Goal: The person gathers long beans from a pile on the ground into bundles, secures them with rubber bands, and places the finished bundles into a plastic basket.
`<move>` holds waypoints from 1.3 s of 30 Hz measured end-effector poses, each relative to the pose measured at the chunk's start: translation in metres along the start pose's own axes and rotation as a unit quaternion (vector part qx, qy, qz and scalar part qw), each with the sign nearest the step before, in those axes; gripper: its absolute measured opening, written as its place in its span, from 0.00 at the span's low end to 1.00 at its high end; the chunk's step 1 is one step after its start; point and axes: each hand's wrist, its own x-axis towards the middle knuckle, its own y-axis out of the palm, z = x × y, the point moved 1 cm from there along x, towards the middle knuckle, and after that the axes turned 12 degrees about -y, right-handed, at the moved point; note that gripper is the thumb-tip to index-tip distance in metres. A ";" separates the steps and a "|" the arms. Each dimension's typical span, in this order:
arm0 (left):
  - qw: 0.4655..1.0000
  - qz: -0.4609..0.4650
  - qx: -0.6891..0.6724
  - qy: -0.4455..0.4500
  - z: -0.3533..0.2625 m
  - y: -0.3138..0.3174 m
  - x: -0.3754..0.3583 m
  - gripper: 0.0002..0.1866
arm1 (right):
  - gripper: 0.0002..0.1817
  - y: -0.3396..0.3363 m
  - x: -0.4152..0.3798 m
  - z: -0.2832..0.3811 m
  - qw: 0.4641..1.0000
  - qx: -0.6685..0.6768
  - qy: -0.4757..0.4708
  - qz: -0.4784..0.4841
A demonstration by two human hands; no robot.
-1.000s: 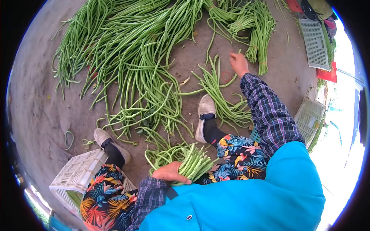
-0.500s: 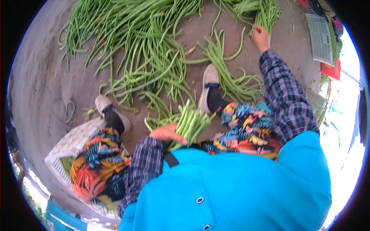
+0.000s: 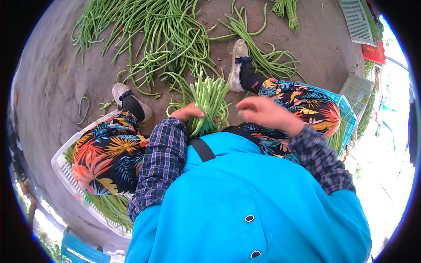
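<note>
My left hand (image 3: 188,112) is closed round a bunch of long green beans (image 3: 209,98), which stands upright in front of my blue apron with the cut ends up. Just right of the bunch is my right hand (image 3: 269,115), smeared by motion, its fingers pointing toward the beans; I cannot tell whether it holds anything. Beyond my feet a large heap of long beans (image 3: 162,39) spreads over the ground. A smaller loose pile of beans (image 3: 267,61) lies beside my right shoe (image 3: 238,65).
At my left a white plastic crate (image 3: 66,168) holds beans, and a blue crate (image 3: 344,105) with beans is by my right knee. Bundled beans (image 3: 290,15) lie at the top right. Farther right are a grey crate (image 3: 357,22) and a red packet (image 3: 373,52). Thin red rings (image 3: 254,27) lie ahead.
My right hand has drawn back from the bundle at the top right to beside the held bunch. The bunch in my left hand now stands more upright. The view has tilted down.
</note>
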 end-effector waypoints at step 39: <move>0.904 -0.141 -0.191 0.356 -0.019 0.004 -0.031 0.33 | 0.06 -0.026 0.069 -0.008 0.780 0.356 -0.300 -0.419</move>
